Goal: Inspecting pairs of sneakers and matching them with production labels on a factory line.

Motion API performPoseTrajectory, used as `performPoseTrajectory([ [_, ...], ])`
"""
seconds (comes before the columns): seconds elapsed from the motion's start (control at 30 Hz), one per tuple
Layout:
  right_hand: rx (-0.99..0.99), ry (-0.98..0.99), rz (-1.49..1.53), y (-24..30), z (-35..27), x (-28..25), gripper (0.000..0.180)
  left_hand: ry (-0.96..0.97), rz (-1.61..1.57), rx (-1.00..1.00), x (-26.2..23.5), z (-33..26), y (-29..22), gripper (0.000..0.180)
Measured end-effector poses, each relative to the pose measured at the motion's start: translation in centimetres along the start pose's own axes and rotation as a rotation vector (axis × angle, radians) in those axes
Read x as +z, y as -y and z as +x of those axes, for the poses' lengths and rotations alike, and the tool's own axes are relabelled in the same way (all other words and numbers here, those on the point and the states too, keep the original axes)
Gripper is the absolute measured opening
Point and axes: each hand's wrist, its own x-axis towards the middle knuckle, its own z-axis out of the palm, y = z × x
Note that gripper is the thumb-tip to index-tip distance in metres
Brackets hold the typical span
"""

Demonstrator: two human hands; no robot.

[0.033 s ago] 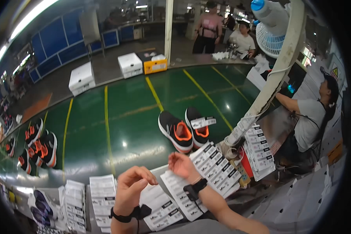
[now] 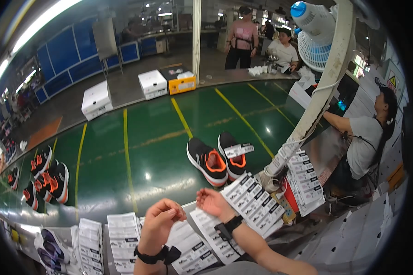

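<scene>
My left hand [image 2: 159, 223] hovers over the label sheets [image 2: 188, 247] at the near edge, thumb and fingers drawn together; anything between them is too small to make out. To its right, my right hand [image 2: 212, 204] has its palm turned up and fingers loosely bent apart, with nothing visible in it. Beneath the right wrist lies another strip of labels [image 2: 215, 233]. Just beyond my hands, a pair of black running shoes with orange linings [image 2: 207, 161] rests on the green conveyor belt [image 2: 156, 137]. A white label [image 2: 239, 150] lies across the right shoe.
More label stacks [image 2: 254, 201] flank my hands. A pale post [image 2: 303, 133] with a fan [image 2: 314, 36] rises at right. Several black-orange shoes [image 2: 55, 181] sit on the belt's left. Shoe boxes [image 2: 97, 101] line the far side. A co-worker [image 2: 367, 133] sits at right.
The view has tilted slightly, so the belt and shoes appear lower. My left fingers and thumb have come closer together; my right hand keeps nearly the same pose.
</scene>
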Motion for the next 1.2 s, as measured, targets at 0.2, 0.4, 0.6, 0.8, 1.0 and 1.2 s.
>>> performPoseTrajectory([
  [0.2,-0.077,0.013,-0.179,-1.2,-0.8,1.2,0.016,-0.230,-0.752,-0.520,-7.7,5.2,9.7,0.007],
  [0.4,-0.117,0.014,-0.228,-0.8,-0.7,2.8,0.024,-0.108,-0.784,-0.520,-11.5,8.6,17.2,0.012],
  [0.6,-0.137,0.044,-0.247,-1.1,-0.3,1.3,0.026,-0.171,-0.632,-0.445,-10.2,7.5,16.3,0.017],
  [0.8,-0.156,0.031,-0.280,-1.1,-0.6,2.0,0.024,-0.157,-0.627,-0.445,-9.8,7.5,15.9,0.017],
  [1.0,-0.184,0.043,-0.275,-0.9,0.0,2.1,0.022,-0.153,-0.652,-0.440,-10.1,8.1,15.8,0.017],
  [1.2,-0.183,0.014,-0.279,-1.2,-0.4,2.4,0.018,-0.137,-0.622,-0.439,-9.6,7.6,15.3,0.016],
])
